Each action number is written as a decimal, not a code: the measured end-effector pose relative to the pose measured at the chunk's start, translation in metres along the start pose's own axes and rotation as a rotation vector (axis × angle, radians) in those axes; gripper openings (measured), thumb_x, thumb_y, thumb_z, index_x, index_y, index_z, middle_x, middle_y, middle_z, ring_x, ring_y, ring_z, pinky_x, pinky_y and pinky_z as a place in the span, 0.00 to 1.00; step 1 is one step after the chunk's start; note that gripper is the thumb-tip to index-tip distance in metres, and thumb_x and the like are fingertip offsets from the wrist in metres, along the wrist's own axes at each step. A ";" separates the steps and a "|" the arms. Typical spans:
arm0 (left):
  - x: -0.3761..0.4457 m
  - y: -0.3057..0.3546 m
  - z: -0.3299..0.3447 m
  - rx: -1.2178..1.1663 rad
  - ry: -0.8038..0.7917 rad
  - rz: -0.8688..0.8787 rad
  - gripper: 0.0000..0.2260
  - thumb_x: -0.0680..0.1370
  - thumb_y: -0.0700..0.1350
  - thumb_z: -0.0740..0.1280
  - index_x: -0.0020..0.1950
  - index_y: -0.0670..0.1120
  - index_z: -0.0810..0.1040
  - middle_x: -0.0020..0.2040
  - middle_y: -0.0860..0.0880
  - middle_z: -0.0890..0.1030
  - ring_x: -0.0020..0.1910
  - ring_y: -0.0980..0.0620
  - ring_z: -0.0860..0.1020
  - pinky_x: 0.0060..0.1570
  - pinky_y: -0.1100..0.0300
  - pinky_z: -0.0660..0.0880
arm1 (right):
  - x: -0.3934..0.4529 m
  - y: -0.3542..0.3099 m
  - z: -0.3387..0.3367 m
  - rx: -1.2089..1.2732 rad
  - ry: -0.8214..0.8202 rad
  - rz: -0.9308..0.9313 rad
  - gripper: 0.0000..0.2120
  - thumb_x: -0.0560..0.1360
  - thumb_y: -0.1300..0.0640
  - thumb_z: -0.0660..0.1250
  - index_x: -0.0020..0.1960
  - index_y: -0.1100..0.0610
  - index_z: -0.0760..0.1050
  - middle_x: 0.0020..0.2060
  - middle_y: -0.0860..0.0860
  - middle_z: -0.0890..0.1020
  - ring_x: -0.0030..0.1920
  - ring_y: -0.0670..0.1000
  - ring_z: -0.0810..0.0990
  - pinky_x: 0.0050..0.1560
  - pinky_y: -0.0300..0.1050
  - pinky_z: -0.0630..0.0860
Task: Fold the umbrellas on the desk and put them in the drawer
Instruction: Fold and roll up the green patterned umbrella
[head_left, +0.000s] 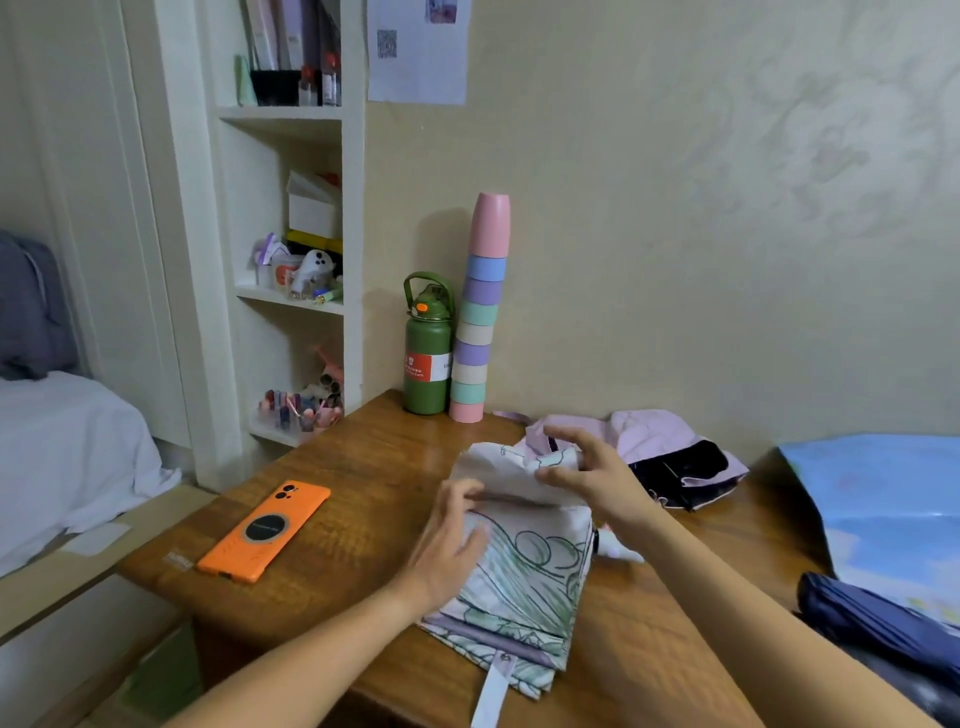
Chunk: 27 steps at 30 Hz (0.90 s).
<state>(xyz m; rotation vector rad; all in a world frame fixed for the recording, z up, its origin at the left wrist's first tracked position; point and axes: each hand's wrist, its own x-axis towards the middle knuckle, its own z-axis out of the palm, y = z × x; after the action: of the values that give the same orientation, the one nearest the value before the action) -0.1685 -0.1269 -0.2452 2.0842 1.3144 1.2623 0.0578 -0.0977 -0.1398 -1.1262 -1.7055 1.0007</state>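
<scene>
Head view is showing a white umbrella (524, 577) printed with green and lilac line patterns, lying flattened on the wooden desk (332, 467) near its front edge, its canopy gathered into layered panels and its closing strap (492, 693) hanging over the front edge. A second umbrella (654, 452), pink outside with a black lining, is lying crumpled toward the back edge of the desk, just behind the first. A dark blue umbrella (878, 618), rolled slim, is lying off the desk's right edge on a blue-printed sheet (883, 499).

A green bottle (427, 353) and a tower of pastel cups (480, 317) are standing together at the back edge of the desk against the wall, and an orange phone (265, 530) is lying near the left edge.

The left hand (452, 540) is resting on the white umbrella's left side, fingers loosely spread and pressing the fabric. The right hand (587, 473) is pinching a raised fold of the same canopy at its far end, fingers curled around the cloth.
</scene>
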 end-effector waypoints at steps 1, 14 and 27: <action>0.003 0.005 -0.003 -0.080 0.142 -0.073 0.14 0.84 0.47 0.61 0.68 0.53 0.63 0.64 0.49 0.66 0.59 0.67 0.71 0.59 0.60 0.71 | -0.009 0.001 0.002 0.008 -0.041 0.023 0.25 0.71 0.54 0.80 0.66 0.46 0.78 0.54 0.50 0.83 0.54 0.48 0.83 0.59 0.40 0.79; 0.029 0.023 -0.030 -0.196 0.012 -0.569 0.09 0.80 0.48 0.68 0.42 0.48 0.83 0.46 0.51 0.81 0.45 0.52 0.78 0.51 0.58 0.73 | -0.061 0.021 0.025 -0.551 -0.097 0.132 0.13 0.70 0.53 0.78 0.53 0.49 0.80 0.48 0.43 0.79 0.49 0.45 0.78 0.47 0.41 0.75; 0.026 0.037 -0.031 -0.125 0.011 -0.934 0.15 0.77 0.39 0.74 0.61 0.37 0.77 0.44 0.44 0.81 0.35 0.51 0.77 0.27 0.63 0.71 | -0.072 0.030 0.025 -0.440 0.050 0.133 0.06 0.78 0.54 0.68 0.55 0.50 0.77 0.42 0.55 0.85 0.42 0.52 0.82 0.44 0.49 0.78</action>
<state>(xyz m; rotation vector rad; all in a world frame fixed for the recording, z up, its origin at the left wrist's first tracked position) -0.1709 -0.1273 -0.1907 1.0975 1.8201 0.8756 0.0603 -0.1615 -0.1912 -1.5484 -1.8817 0.6814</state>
